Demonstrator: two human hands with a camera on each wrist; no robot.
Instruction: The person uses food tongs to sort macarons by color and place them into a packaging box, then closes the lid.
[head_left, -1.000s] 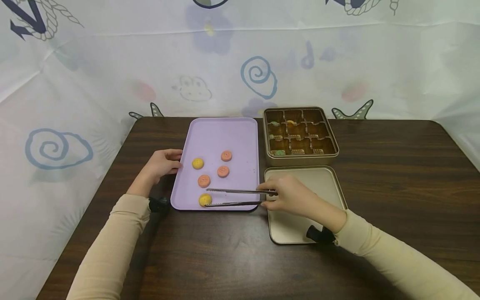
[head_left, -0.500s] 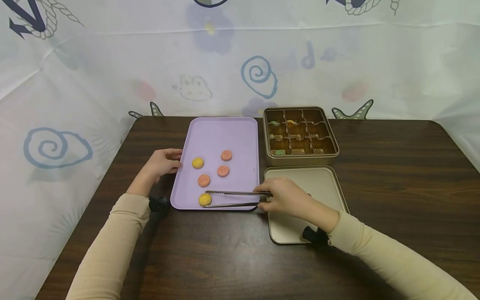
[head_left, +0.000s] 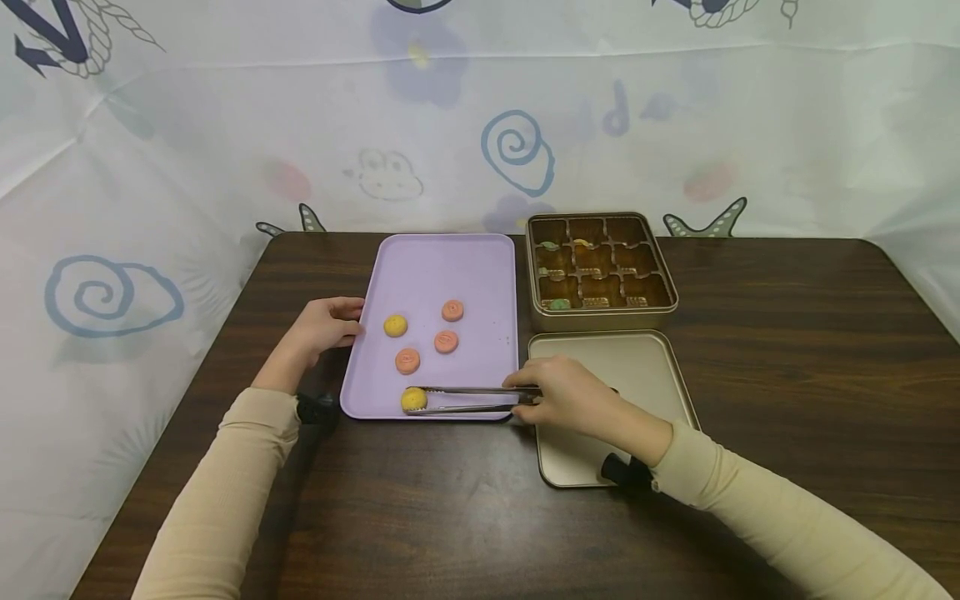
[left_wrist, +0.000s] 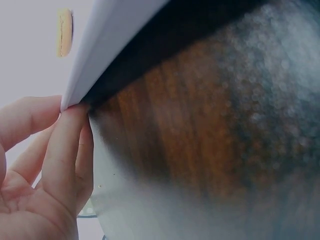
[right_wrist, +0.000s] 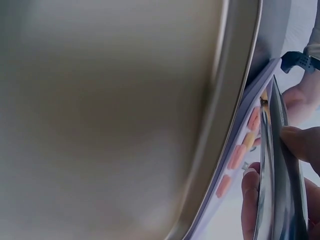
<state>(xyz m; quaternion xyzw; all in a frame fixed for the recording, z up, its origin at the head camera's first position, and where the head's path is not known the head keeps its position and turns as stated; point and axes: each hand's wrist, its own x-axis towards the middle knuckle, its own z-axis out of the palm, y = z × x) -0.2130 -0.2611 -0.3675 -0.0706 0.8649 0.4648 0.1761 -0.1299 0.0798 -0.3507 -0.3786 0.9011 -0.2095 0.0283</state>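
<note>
In the head view my left hand is at the left edge of a lilac tray. The left wrist view shows its fingers and thumb pinching the tray's rim. My right hand holds metal tongs that reach left, low over the tray. Their toothed tips lie on either side of a yellow round cookie near the tray's front edge. Another yellow cookie and three pink cookies, one of them a pink cookie at left, lie farther back. The right wrist view shows thumb and fingers squeezing the tongs.
Right of the tray stands a gold tin with a brown divided insert; green and yellow pieces lie in some compartments. Its flat lid lies in front, under my right hand. A printed white curtain hangs behind the dark wooden table.
The right hand has moved slightly left with the tongs, and their tips have closed in around the front yellow cookie, which has shifted a little right. The left hand stays in place.
</note>
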